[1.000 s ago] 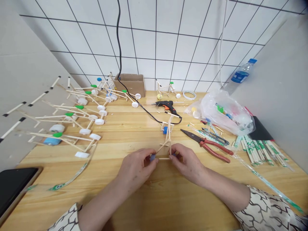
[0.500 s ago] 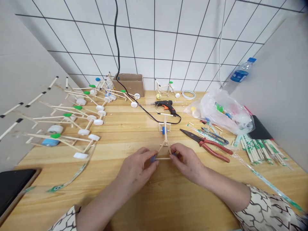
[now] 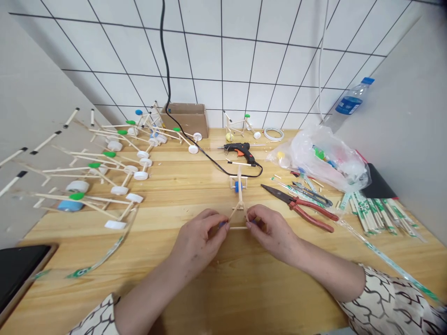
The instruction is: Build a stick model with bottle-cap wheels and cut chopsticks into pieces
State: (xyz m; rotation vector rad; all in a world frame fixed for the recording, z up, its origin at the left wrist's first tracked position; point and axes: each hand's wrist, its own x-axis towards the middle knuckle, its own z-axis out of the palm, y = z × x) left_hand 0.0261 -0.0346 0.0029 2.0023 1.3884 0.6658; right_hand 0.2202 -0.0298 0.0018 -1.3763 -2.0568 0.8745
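Note:
A small tricycle model of wooden sticks [image 3: 240, 193] stands in front of me, its black-tipped handlebar [image 3: 241, 163] pointing away. Its front wheel is a blue bottle cap [image 3: 238, 186] inside a stick frame. At the near end, a crosswise stick [image 3: 238, 228] runs between my hands. My left hand [image 3: 199, 235] pinches the left rear corner, where a sliver of blue cap shows by the fingertips. My right hand [image 3: 271, 231] pinches the right rear corner, its fingers on the slanting stick and a mostly hidden blue cap.
Several finished stick tricycles [image 3: 101, 177] crowd the left side. Beyond the model lies a black glue gun [image 3: 240, 151] with its cord. Red-handled pliers [image 3: 298, 206], wrapped chopsticks [image 3: 375, 214] and a plastic bag of caps [image 3: 324, 156] are on the right. A phone [image 3: 23, 270] rests at the left edge.
My left fingers have shifted slightly on the left rear corner and now cover more of the blue cap there. The right hand keeps its pinch. The view has tilted a little.

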